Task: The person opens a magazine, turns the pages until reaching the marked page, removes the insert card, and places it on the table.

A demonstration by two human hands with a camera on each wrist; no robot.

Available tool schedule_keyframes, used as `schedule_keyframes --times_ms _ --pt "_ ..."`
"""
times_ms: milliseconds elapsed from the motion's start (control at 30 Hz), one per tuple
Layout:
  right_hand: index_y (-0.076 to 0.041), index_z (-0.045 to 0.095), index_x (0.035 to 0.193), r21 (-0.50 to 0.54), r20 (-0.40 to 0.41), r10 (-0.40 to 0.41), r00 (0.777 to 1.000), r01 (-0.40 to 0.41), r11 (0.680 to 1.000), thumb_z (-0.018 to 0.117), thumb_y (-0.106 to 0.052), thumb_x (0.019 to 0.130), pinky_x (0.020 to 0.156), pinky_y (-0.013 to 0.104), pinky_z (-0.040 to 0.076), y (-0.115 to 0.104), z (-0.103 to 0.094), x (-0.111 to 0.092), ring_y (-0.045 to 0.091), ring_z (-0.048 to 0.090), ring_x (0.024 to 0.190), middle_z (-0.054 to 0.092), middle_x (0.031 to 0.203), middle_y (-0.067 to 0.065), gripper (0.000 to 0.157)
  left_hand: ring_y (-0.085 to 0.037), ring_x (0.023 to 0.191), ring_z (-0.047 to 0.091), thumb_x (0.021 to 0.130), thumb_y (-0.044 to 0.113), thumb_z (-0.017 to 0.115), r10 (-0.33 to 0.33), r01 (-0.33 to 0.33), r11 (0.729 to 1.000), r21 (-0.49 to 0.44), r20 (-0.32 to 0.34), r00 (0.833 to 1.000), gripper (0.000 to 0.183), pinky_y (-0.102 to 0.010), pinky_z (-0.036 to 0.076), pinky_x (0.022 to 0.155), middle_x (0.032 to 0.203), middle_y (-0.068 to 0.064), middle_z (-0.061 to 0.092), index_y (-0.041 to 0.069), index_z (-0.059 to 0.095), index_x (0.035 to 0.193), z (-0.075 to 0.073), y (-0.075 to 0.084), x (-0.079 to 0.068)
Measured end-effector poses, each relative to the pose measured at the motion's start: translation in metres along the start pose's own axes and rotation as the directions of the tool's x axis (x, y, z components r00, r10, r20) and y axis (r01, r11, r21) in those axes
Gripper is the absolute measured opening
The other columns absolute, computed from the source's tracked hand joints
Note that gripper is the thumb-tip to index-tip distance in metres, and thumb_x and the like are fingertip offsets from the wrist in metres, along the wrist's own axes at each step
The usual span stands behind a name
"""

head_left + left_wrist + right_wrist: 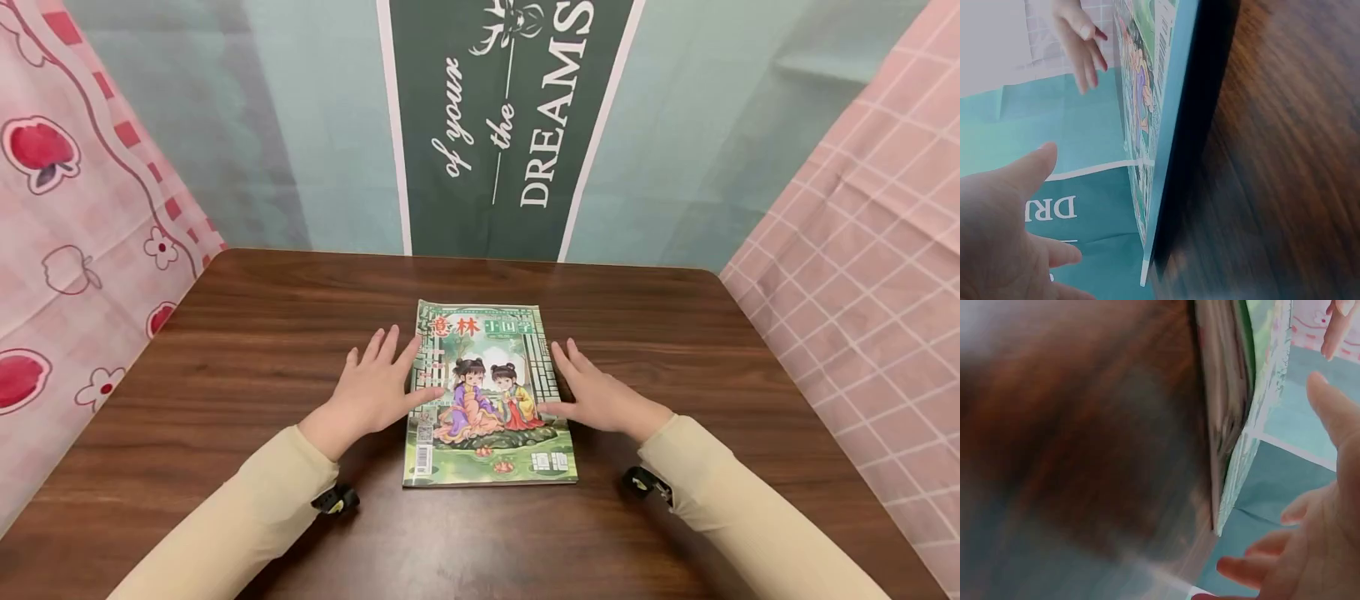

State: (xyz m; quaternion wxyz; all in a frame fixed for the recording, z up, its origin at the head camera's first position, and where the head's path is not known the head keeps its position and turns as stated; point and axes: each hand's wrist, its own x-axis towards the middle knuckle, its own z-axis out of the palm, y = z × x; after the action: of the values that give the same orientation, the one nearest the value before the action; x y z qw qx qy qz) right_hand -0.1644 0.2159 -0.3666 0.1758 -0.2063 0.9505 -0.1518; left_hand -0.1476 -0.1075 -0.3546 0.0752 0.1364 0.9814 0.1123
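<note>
A magazine with a green cover, red and white Chinese characters and two cartoon children lies flat in the middle of the table. My left hand is at its left edge, fingers spread, the thumb overlapping the cover in the head view. On the opposite side, my right hand has its fingers extended, thumb tip over the right edge. The left wrist view shows the pale blue spine, with a gap between it and the left hand. Page edges face the right wrist camera, and the right hand stays apart from them.
The dark wood table runs up to a teal cloth with white lettering on a green band. A fruit-print pink cloth hangs at the left, a pink checked one at the right. Both wrists wear dark bands.
</note>
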Motion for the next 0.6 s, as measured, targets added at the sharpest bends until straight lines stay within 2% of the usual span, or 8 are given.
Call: schedule_keyframes --times_ms 133,300,600 --pt "-0.005 0.009 0.149 0.02 0.048 -0.064 0.997 0.063 0.998 0.056 -0.063 0.081 0.099 0.058 0.027 0.005 0.007 -0.016 0.045 0.014 0.135 0.0 0.15 0.029 0.101 -0.037 0.139 0.006 0.084 0.069 0.043 0.003 -0.004 1.0 -0.012 -0.016 1.0 0.088 -0.062 0.012 0.103 0.152 -0.021 0.009 0.015 0.02 0.149 0.0 -0.003 -0.004" --pt "-0.005 0.017 0.148 -0.005 0.093 -0.132 0.987 0.133 0.991 0.059 -0.065 0.077 0.097 0.064 0.023 0.007 0.019 -0.034 0.045 0.009 0.136 0.006 0.148 0.033 0.102 -0.037 0.139 0.007 0.085 0.067 0.045 0.008 -0.009 1.0 -0.023 -0.037 0.999 0.086 -0.062 0.012 0.103 0.152 -0.021 0.01 0.014 0.022 0.149 -0.002 -0.005 -0.009" --pt "-0.007 0.025 0.147 -0.091 0.049 -0.155 0.987 0.159 0.983 0.059 -0.067 0.075 0.095 0.065 0.025 0.002 0.03 -0.042 0.044 0.014 0.136 0.012 0.147 0.033 0.099 -0.038 0.139 0.01 0.088 0.062 0.046 0.024 -0.026 0.999 -0.034 -0.053 0.998 0.08 -0.062 0.015 0.102 0.151 -0.023 0.014 0.013 0.025 0.148 0.0 -0.007 -0.017"
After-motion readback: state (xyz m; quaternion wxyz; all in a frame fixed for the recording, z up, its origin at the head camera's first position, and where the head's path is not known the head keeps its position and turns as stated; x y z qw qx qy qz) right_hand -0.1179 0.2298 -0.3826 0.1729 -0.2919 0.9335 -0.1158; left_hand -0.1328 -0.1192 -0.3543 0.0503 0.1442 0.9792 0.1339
